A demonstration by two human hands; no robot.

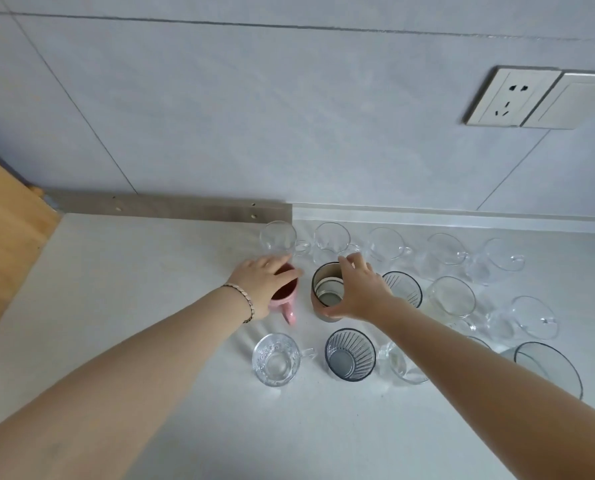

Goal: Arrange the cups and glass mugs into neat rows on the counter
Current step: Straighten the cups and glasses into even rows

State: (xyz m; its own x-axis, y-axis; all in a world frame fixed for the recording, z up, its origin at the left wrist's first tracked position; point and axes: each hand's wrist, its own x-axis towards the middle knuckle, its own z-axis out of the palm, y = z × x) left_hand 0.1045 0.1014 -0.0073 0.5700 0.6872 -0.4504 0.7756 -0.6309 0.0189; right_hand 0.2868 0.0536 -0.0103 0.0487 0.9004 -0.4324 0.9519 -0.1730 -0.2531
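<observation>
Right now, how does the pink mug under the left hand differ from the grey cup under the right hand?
The pink mug has a handle, pointing toward the person; the grey cup shows none. The pink mug looks shorter, with a dark inside; the grey cup is taller, with pale rings inside. The left hand covers the mug's rim from above; the right hand pinches the cup's sides. Both stand upright in the middle row.

Clear glass mugs (278,237) on a matt white counter (143,271); glossy pink mug (284,301).
</observation>
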